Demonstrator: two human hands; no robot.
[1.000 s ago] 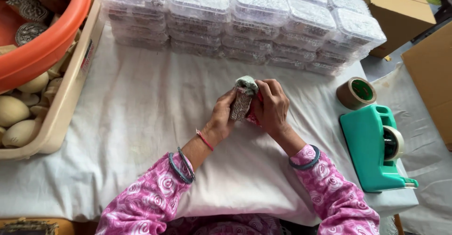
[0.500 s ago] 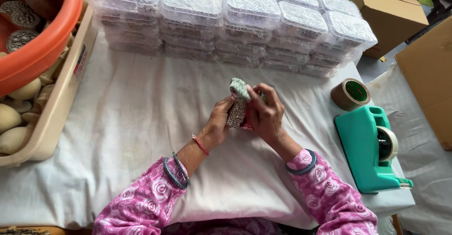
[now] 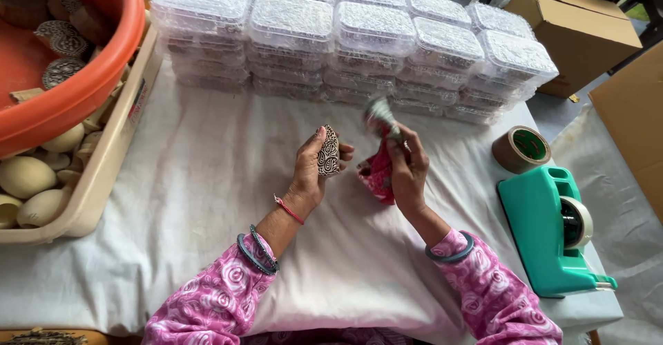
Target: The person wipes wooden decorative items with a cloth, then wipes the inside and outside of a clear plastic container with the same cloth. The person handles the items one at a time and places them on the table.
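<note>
My left hand (image 3: 311, 169) holds a small carved wooden block (image 3: 329, 151) with a dark swirl pattern on its face, turned upright above the white cloth (image 3: 207, 200). My right hand (image 3: 407, 169) is a little to the right of it, gripping a bunched red patterned cloth (image 3: 376, 172) together with a small blurred pale brush-like thing (image 3: 382, 115) that sticks up from the fingers. The two hands are apart, with a narrow gap between block and cloth.
Stacked clear plastic boxes (image 3: 352, 37) line the far side. An orange tub (image 3: 62, 62) with carved blocks and a beige tray (image 3: 103, 172) of pale wooden pieces sit left. A tape roll (image 3: 521, 149), teal tape dispenser (image 3: 552, 231) and cardboard boxes (image 3: 583, 31) are right.
The hands were pressed together around the block. They have separated: the left keeps the block, the right has pulled away to the right with the red cloth.
</note>
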